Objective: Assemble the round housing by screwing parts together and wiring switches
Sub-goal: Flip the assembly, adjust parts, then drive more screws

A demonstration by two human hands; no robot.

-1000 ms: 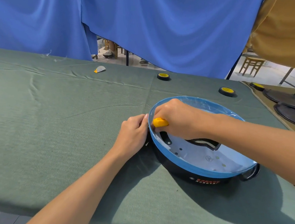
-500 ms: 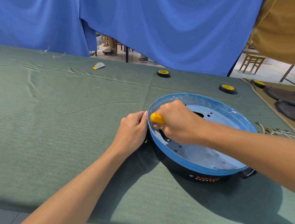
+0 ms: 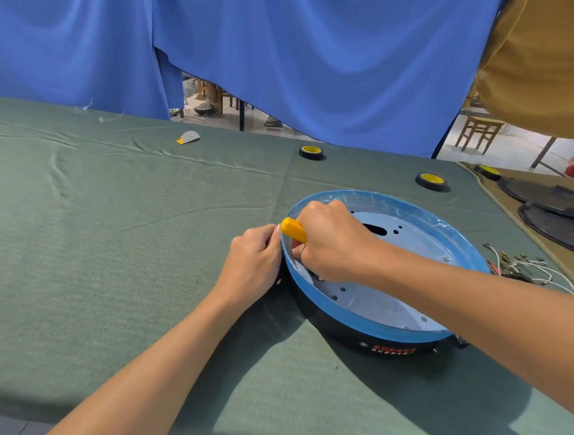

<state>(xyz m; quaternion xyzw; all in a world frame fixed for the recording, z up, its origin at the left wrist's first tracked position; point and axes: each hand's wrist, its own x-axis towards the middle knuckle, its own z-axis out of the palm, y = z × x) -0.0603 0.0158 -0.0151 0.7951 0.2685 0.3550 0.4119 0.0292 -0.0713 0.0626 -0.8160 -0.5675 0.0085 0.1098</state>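
Round housing (image 3: 351,333), yellow handle (image 3: 293,230) at rim — wires (image 3: 530,267) beside, tape rolls (image 3: 310,152) behind

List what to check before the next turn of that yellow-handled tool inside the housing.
1. Right hand grips yellow-handled tool: ok.
2. Tool tip seated on a screw: cannot tell, hidden by the hand.
3. Left hand pressed against round housing at its outer wall: ok.
4. Housing rests flat on green table cloth: ok.
5. Wires lie outside the housing, to its right: ok.
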